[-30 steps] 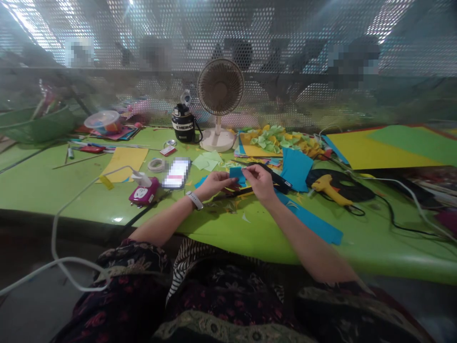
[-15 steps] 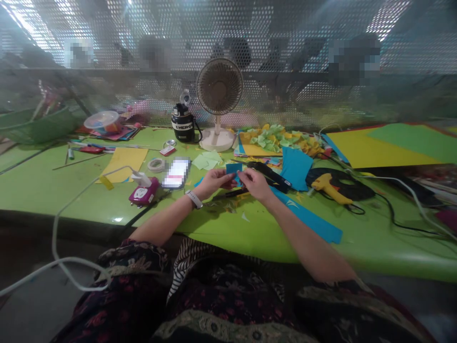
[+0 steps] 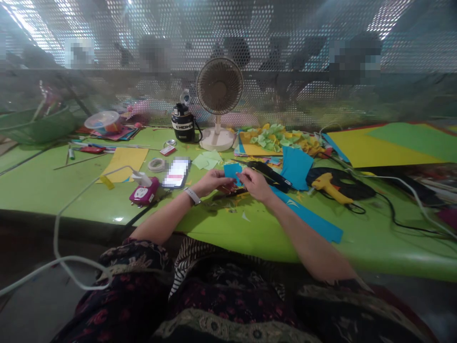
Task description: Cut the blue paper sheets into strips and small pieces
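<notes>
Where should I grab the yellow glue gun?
Take the glue gun by its handle, the yellow arm slanting down toward the cord. Come from the near right side, where that arm lies closest to you.

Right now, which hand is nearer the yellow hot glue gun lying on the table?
The right hand. It is to the left of the yellow hot glue gun in the view, and the left hand lies farther left, beyond the right hand as seen from the gun.
</notes>
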`<state>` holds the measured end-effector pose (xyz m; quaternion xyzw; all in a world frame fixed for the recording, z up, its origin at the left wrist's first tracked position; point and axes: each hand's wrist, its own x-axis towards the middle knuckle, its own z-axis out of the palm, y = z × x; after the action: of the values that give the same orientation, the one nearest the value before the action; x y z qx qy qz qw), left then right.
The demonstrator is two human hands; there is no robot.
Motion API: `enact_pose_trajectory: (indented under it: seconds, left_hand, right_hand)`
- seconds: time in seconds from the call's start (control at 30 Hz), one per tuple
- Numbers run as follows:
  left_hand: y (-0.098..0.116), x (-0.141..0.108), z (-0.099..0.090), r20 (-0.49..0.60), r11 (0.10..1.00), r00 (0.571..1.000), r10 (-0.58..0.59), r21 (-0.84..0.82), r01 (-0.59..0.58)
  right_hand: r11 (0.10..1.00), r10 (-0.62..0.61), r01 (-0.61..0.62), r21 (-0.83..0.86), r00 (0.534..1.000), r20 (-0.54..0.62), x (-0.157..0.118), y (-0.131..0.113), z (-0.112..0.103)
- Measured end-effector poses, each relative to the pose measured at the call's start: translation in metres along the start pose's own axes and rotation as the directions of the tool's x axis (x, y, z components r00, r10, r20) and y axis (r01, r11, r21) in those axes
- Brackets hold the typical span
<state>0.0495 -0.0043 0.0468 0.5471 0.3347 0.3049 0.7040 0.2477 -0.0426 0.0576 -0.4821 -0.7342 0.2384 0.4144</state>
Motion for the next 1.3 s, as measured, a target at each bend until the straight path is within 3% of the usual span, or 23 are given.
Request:
enact_pose_trajectory:
  seconds: [0.4, 0.57, 0.73, 0.8, 0.93, 1.03, 1.3]
  left_hand:
    - [0.011, -0.001, -0.013, 0.014, 1.0, 1.0, 0.012, -0.024, -0.011]
    - [0.009, 0.003, -0.016, -0.08, 0.988, 0.996, 0.039, -0.149, -0.051]
    - [0.005, 0.005, -0.012, -0.115, 0.989, 0.988, 0.107, -0.086, -0.117]
    - [0.006, 0.004, -0.012, -0.142, 0.987, 0.983, 0.114, -0.096, -0.128]
    - [0.011, 0.004, -0.014, -0.208, 0.969, 0.974, 0.093, -0.204, -0.136]
    - [0.013, 0.004, -0.014, -0.224, 0.958, 0.972, 0.072, -0.255, -0.13]
    - [0.013, 0.008, -0.018, -0.368, 0.92, 0.927, 0.077, -0.333, -0.208]
  right_hand:
    - [0.995, 0.07, -0.067, 0.076, 0.997, -0.043, 0.004, -0.001, -0.011]
    - [0.992, 0.094, -0.092, 0.092, 0.995, -0.015, 0.003, 0.002, -0.007]
    - [0.998, 0.054, -0.051, -0.044, 0.996, 0.066, 0.002, 0.005, -0.008]
    - [0.988, 0.015, 0.009, -0.155, 0.988, 0.152, 0.004, 0.008, -0.017]
    - [0.895, 0.031, 0.16, -0.416, 0.909, 0.417, 0.009, 0.022, -0.033]
    - [0.844, 0.092, 0.216, -0.491, 0.843, 0.53, 0.011, 0.031, -0.033]
    - [0.891, 0.114, 0.146, -0.431, 0.845, 0.522, 0.011, 0.028, -0.028]
